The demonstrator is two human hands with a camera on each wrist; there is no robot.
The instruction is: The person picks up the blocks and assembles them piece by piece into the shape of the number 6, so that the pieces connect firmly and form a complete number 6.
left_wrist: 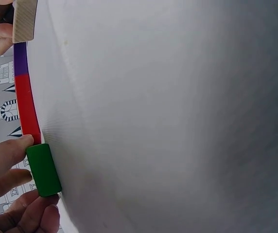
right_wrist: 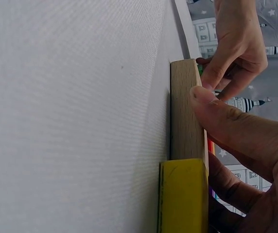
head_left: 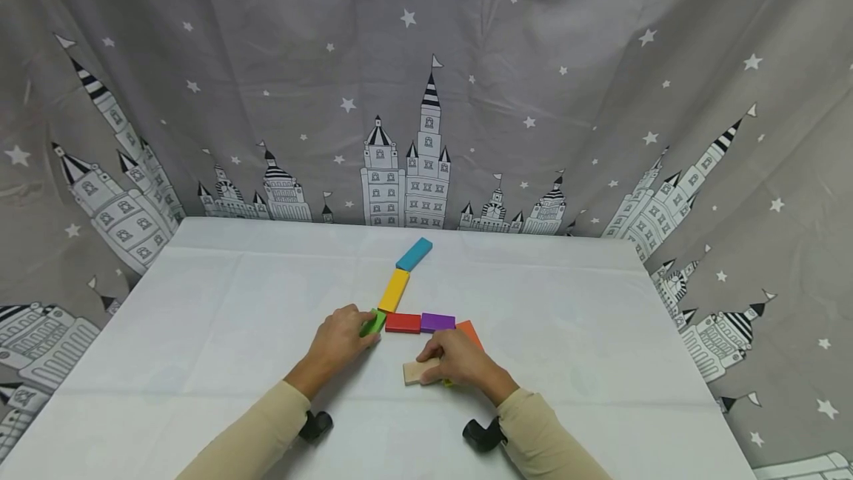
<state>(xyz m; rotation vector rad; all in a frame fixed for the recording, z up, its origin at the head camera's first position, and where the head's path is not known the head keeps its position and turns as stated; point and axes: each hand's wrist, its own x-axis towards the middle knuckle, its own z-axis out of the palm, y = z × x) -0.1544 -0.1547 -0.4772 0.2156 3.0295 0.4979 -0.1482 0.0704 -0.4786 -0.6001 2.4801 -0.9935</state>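
My left hand (head_left: 338, 341) pinches a green wooden block (left_wrist: 44, 170) between thumb and fingers at the left end of a row. A red block (head_left: 403, 323) and a purple block (head_left: 437, 323) lie end to end to its right. With thumb and fingertips, my right hand (head_left: 466, 360) grips a plain wooden block (head_left: 416, 372) nearer to me than that row. In the right wrist view a yellow block (right_wrist: 183, 199) stands at the plain block's near end; my right hand mostly hides it from the head view. An orange block (head_left: 470, 332) slants out behind that hand.
A second yellow block (head_left: 395, 290) leads away from the green one, followed by a blue block (head_left: 415, 253) near the table's far edge. White cloth covers the table (head_left: 220, 302). Behind it hangs a grey curtain (head_left: 493, 28) printed with castles and stars.
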